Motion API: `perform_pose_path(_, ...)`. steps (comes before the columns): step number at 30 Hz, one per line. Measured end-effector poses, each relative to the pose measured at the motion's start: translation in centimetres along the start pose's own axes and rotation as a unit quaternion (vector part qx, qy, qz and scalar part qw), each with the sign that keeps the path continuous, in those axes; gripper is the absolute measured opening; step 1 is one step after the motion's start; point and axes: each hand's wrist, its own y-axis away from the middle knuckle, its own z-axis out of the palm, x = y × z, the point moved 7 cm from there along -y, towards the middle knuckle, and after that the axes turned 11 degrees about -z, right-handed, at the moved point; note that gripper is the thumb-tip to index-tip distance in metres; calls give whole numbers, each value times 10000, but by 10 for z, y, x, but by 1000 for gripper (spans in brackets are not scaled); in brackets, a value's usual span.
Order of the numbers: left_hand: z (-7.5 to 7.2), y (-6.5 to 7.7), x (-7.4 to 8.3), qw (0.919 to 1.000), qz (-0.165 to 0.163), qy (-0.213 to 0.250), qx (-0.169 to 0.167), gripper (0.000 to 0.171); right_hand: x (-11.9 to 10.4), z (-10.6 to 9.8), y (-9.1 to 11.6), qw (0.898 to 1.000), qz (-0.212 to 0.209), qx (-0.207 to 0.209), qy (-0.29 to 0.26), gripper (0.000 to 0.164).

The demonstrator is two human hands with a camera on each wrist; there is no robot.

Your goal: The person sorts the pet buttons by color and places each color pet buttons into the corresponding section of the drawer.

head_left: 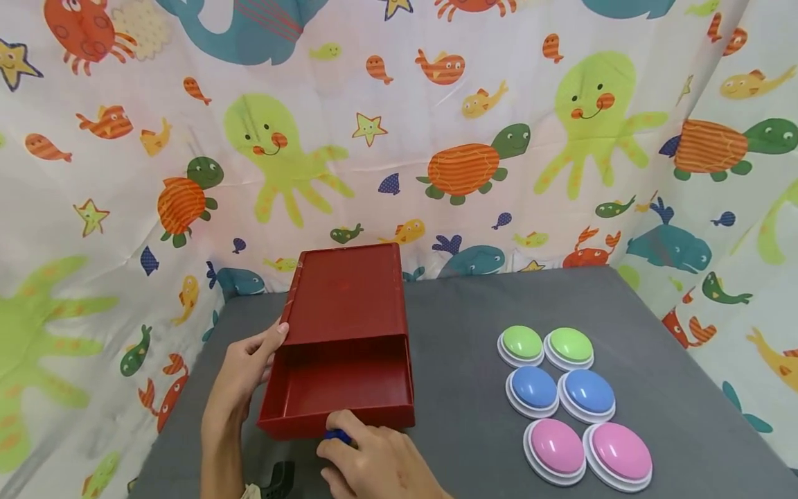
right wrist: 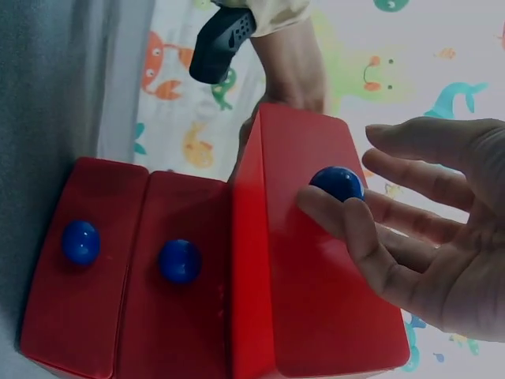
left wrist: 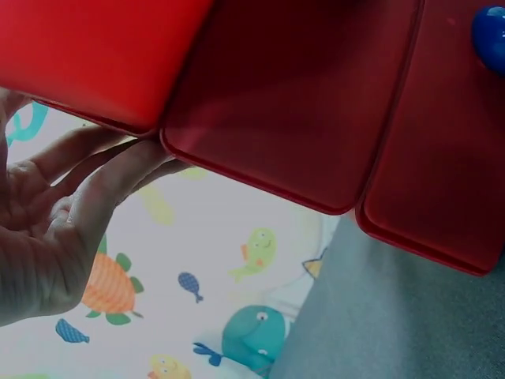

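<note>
A red drawer box (head_left: 349,294) stands on the grey surface, its top drawer (head_left: 349,381) pulled out toward me and bare inside. My right hand (head_left: 377,457) is at the front of this drawer, thumb and a finger pinching its round blue knob (right wrist: 338,181). At the box's left side is my left hand (head_left: 240,378), thumb by the top edge. The left wrist view shows its fingers (left wrist: 118,174) extended against the side. Below the open drawer, the right wrist view has two pushed-in drawers with blue knobs, a middle one (right wrist: 180,260) and a bottom one (right wrist: 80,242).
On the right of the grey table (head_left: 461,333) sit push lights or buttons in pairs: green (head_left: 522,342), blue (head_left: 534,387) and pink (head_left: 557,445), on white bases. A sea-animal curtain (head_left: 374,90) hangs behind and along the sides. A dark wrist device (head_left: 282,479) is on the left wrist.
</note>
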Motion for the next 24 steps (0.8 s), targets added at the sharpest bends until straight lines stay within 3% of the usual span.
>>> perform_pose_path(6, 5, 5, 0, 9998, 36, -209, 37, 71, -5, -1, 6, 9984, -278, -282, -411, 22)
perform_pose_path(9, 3, 6, 2, 9991, 61, -376, 183, 71, -5, -8, 9, 9942, -538, -253, -897, 26)
perform_pose_path(12, -1, 6, 3, 9984, 38, -471, 314, 71, 0, -31, 12, 9882, -650, 211, -1372, 25)
perform_pose_path(14, -2, 6, 3, 9982, -22, -500, 318, 71, 11, -55, 17, 9828, -562, 808, -1565, 22)
perform_pose_path(16, -2, 5, 4, 9984, -44, -489, 280, 72, 30, -82, 24, 9792, -253, 1427, -1420, 21)
perform_pose_path(19, -1, 5, 4, 9987, -42, -456, 210, 71, 73, -115, 39, 9783, 726, 1790, -754, 24)
perform_pose_path(21, 1, 5, 4, 9990, -29, -424, 131, 71, 110, -124, 51, 9779, 1497, 1443, -215, 21)
perform_pose_path(24, 3, 6, 3, 9992, -44, -393, 28, 73, 168, -116, 73, 9687, 2416, 437, 355, 19)
